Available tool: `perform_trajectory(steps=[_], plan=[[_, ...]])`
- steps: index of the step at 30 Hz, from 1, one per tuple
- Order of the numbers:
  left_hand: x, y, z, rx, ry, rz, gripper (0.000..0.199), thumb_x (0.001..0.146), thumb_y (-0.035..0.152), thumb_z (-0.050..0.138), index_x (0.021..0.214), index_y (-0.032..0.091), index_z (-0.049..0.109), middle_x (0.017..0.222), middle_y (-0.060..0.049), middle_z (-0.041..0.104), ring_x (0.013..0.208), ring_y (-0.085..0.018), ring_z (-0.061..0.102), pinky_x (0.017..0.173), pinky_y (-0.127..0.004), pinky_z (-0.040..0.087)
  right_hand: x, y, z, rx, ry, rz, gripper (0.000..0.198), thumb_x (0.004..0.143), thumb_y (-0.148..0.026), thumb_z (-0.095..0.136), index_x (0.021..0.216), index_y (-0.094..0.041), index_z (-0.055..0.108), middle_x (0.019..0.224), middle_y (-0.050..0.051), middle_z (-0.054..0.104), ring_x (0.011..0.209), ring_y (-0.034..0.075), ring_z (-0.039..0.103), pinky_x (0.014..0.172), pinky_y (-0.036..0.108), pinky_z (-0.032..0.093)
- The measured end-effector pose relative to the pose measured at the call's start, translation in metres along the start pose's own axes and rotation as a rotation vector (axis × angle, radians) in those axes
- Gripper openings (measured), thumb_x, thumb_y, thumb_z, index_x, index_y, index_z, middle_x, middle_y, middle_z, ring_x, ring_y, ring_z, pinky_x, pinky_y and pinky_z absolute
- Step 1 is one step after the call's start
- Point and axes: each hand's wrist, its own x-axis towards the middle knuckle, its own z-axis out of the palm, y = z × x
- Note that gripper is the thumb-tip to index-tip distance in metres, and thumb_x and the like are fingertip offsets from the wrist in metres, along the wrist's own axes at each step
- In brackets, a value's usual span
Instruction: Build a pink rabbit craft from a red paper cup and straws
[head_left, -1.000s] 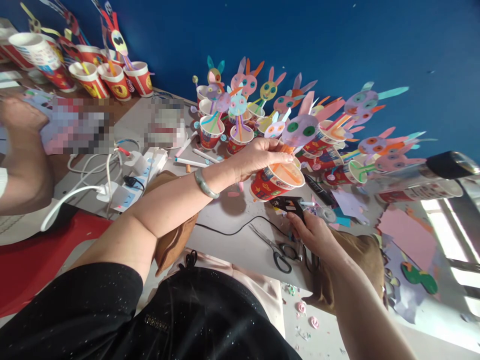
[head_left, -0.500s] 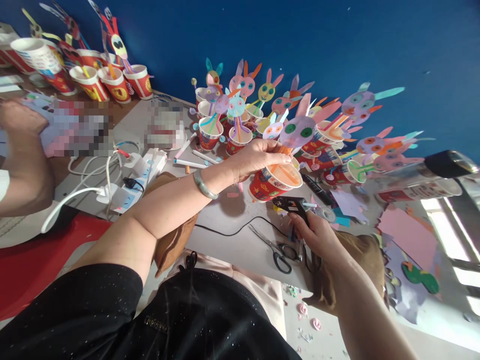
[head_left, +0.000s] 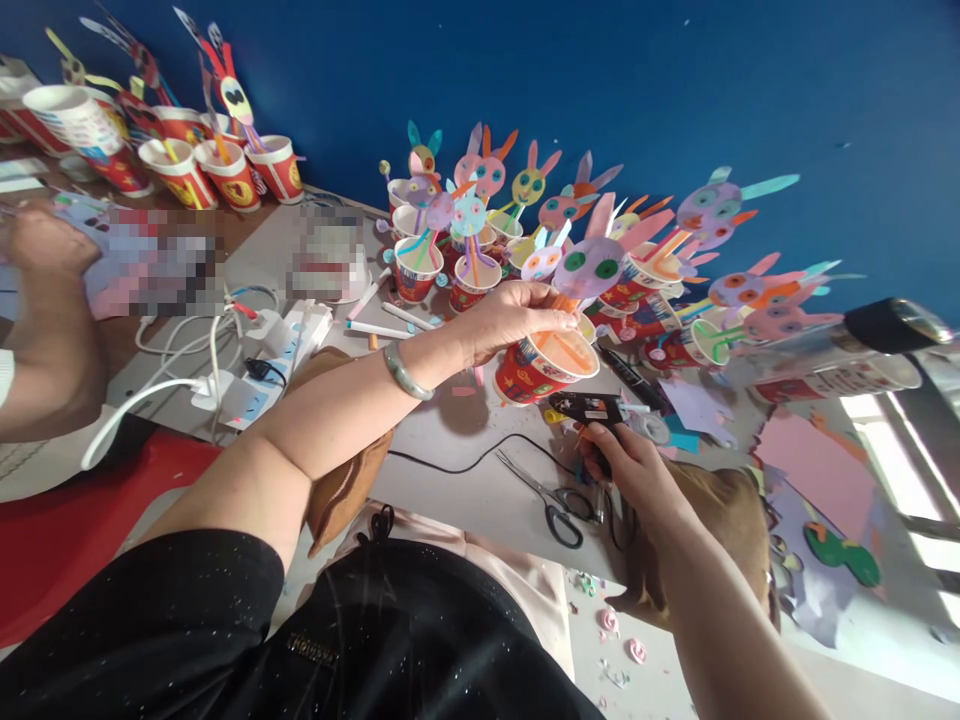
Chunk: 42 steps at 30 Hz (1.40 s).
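My left hand [head_left: 506,318] pinches the orange stem of a paper rabbit [head_left: 600,272] with a purple face, green eyes and long ears. The stem reaches down into a red-patterned paper cup [head_left: 534,378], tilted above the table under my fingers. Orange strips show inside the cup. My right hand [head_left: 641,468] is wrapped around a black glue gun [head_left: 585,408], just below the cup; a pale glue stick [head_left: 636,408] pokes out of its back. Beside my right hand lie open scissors [head_left: 561,505] with black handles.
Several cups with paper rabbits [head_left: 470,215] stand along the blue wall. On the left are a power strip [head_left: 259,390] with tangled cables and another person's hand [head_left: 52,235]. A clear bottle [head_left: 814,355] and pink paper [head_left: 817,470] are at right. A black cord [head_left: 465,468] crosses the table.
The glue gun and my right hand have shifted very slightly. My left hand keeps its pinch on the paper rabbit, with the cup nearly where it was.
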Motion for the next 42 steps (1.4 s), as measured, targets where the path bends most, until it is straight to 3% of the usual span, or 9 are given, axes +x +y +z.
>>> perform_trajectory(steps=[14, 22, 28, 33, 42], plan=[[-0.003, 0.003, 0.004, -0.048, 0.016, -0.028, 0.005, 0.083, 0.010, 0.073, 0.084, 0.011, 0.068, 0.080, -0.003, 0.074, 0.074, -0.011, 0.070, 0.091, -0.032, 0.057, -0.001, 0.006, 0.001, 0.088, 0.026, 0.058, 0.059, 0.079, -0.078, 0.067, 0.075, -0.020, 0.059, 0.061, -0.002, 0.057, 0.044, 0.010, 0.044, 0.040, 0.025, 0.027], [-0.003, 0.004, 0.004, -0.035, -0.024, -0.035, 0.005, 0.084, 0.012, 0.073, 0.086, 0.011, 0.068, 0.083, -0.004, 0.076, 0.079, -0.013, 0.072, 0.097, -0.035, 0.056, -0.002, 0.009, -0.001, 0.074, 0.039, 0.017, 0.057, 0.083, -0.076, 0.066, 0.074, -0.020, 0.060, 0.052, -0.002, 0.053, 0.045, 0.011, 0.044, 0.044, 0.026, 0.029], [-0.004, 0.005, 0.003, -0.013, -0.029, -0.037, 0.006, 0.083, 0.014, 0.074, 0.084, 0.012, 0.068, 0.082, -0.004, 0.075, 0.078, -0.012, 0.071, 0.093, -0.033, 0.057, -0.006, 0.007, -0.003, 0.113, 0.025, -0.010, 0.048, 0.088, -0.068, 0.066, 0.074, -0.022, 0.064, 0.055, 0.000, 0.054, 0.047, 0.014, 0.044, 0.046, 0.030, 0.029], [-0.006, 0.005, 0.001, 0.028, -0.064, -0.037, 0.009, 0.082, 0.017, 0.075, 0.085, 0.012, 0.069, 0.086, -0.006, 0.075, 0.082, -0.014, 0.071, 0.091, -0.033, 0.056, -0.016, -0.008, -0.003, 0.282, 0.040, -0.008, 0.037, 0.085, -0.060, 0.073, 0.078, -0.024, 0.068, 0.069, 0.002, 0.058, 0.051, 0.014, 0.045, 0.046, 0.031, 0.030], [-0.005, -0.006, -0.003, 0.141, -0.078, -0.041, 0.020, 0.076, 0.025, 0.084, 0.081, 0.012, 0.069, 0.080, -0.003, 0.071, 0.073, -0.011, 0.066, 0.074, -0.027, 0.051, -0.035, -0.038, -0.011, 0.620, 0.127, 0.028, 0.032, 0.081, -0.049, 0.079, 0.082, -0.020, 0.066, 0.072, 0.001, 0.054, 0.051, 0.008, 0.038, 0.043, 0.023, 0.036]])
